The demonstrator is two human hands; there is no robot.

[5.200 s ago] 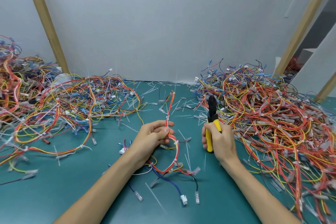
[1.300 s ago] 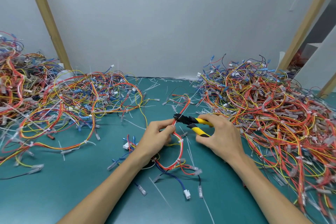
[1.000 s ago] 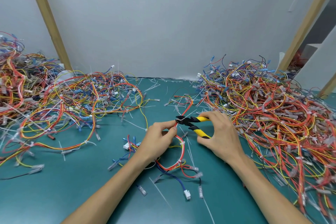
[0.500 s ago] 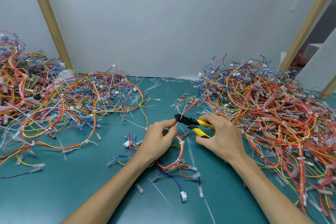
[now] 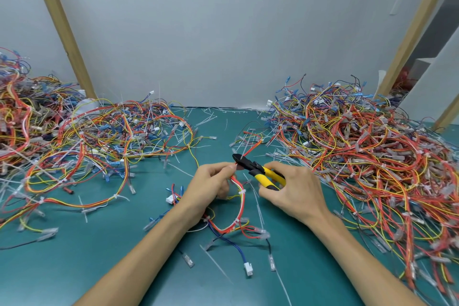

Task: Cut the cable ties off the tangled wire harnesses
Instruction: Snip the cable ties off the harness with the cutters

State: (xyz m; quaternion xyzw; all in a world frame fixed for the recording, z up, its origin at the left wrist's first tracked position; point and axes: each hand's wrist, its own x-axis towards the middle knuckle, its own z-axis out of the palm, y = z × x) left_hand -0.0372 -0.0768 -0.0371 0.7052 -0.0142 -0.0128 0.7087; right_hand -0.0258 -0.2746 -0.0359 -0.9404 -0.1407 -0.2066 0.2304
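- A red-and-orange wire harness (image 5: 240,190) runs up from the green mat (image 5: 104,251), curving between the two hands, with its far end trailing off beyond the cutter.
- White cable ties (image 5: 242,191) bind it at several spots just below the left hand's fingers.
- The left hand (image 5: 211,185) pinches the harness between thumb and forefinger near its top.
- The right hand (image 5: 291,190) curls round the yellow handles of the diagonal cutters (image 5: 258,170), whose black nose sits right at the left fingertips, against the wire.
- Whether the blades are closed is too small to tell.
- A large harness pile (image 5: 372,146) lies to the right of the right hand.
- Another pile (image 5: 94,141) spreads left of the left hand.
- Clipped tie offcuts (image 5: 206,119) litter the mat beyond both hands.
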